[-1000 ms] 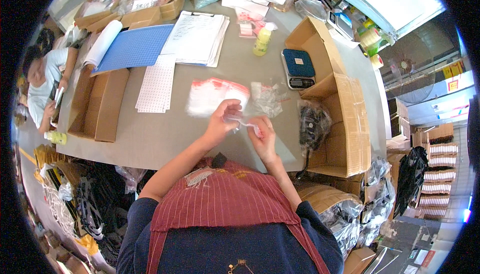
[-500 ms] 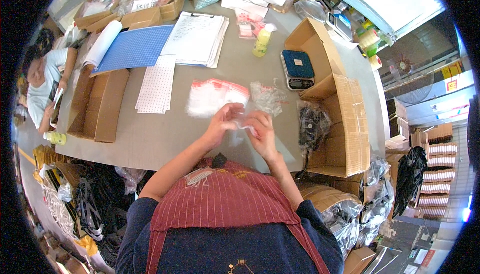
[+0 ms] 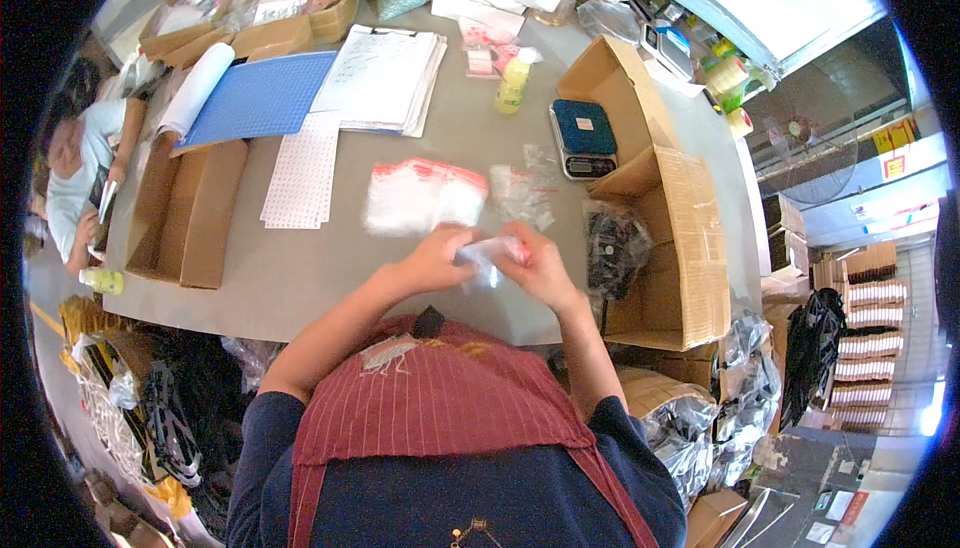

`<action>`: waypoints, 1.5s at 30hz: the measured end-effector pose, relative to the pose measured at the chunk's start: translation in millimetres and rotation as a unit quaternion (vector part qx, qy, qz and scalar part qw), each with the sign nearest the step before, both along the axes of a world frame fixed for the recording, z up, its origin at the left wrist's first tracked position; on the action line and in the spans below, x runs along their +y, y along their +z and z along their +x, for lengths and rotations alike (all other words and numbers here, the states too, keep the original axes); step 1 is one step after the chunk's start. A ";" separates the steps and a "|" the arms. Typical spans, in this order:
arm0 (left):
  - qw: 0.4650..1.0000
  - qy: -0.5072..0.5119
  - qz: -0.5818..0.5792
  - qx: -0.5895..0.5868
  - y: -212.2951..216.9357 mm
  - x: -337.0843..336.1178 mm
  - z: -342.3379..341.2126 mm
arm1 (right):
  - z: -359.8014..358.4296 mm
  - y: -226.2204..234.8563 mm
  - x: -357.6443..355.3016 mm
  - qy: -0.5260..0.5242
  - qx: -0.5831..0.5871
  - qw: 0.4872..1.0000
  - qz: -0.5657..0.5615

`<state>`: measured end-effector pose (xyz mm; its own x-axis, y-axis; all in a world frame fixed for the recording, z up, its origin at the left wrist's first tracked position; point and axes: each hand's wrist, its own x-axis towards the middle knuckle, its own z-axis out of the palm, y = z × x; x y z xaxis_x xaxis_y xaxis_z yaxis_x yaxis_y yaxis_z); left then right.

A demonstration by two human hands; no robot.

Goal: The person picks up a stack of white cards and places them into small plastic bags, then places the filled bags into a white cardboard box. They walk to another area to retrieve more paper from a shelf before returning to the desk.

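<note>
Both hands meet over the near edge of the table [image 3: 330, 278], and the scale [image 3: 584, 138] serves as the landmark for everything else. Left hand [image 3: 438, 258] is curled, its fingers pinching the left end of a small clear bag [image 3: 487, 253]; right hand [image 3: 540, 270] is curled too, pinching the bag's right end, where a bit of red shows. The bag is held just above the table, nearer the person than the scale and a little to its left; what is inside it is too blurred to tell. Between the hands and the scale lies a loose heap of clear bags [image 3: 522, 193], and to the left of that heap a stack of red-topped bags [image 3: 422, 196]. Right of the hands, below the scale, a dark bundle in plastic [image 3: 615, 248] lies against an open box [image 3: 665, 248] that runs from beside the scale down toward the person. Left of the scale stands a yellow bottle [image 3: 512, 83]. Further left are a stack of papers [image 3: 385, 73], a blue mat [image 3: 262, 98] and a dotted sheet [image 3: 302, 173]. Far left of the scale, at the table's edge, sits a flat box [image 3: 190, 213], and past it another person [image 3: 75, 163] in a light top leans at the table's end
</note>
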<state>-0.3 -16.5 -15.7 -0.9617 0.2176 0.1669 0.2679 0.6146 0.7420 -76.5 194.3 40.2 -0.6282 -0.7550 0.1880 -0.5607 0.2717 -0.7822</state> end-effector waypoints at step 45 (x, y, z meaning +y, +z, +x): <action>0.954 0.170 -0.185 0.162 -52.6 -1.5 -30.8 | -187.9 -107.6 -18.7 -0.127 0.346 0.905 0.212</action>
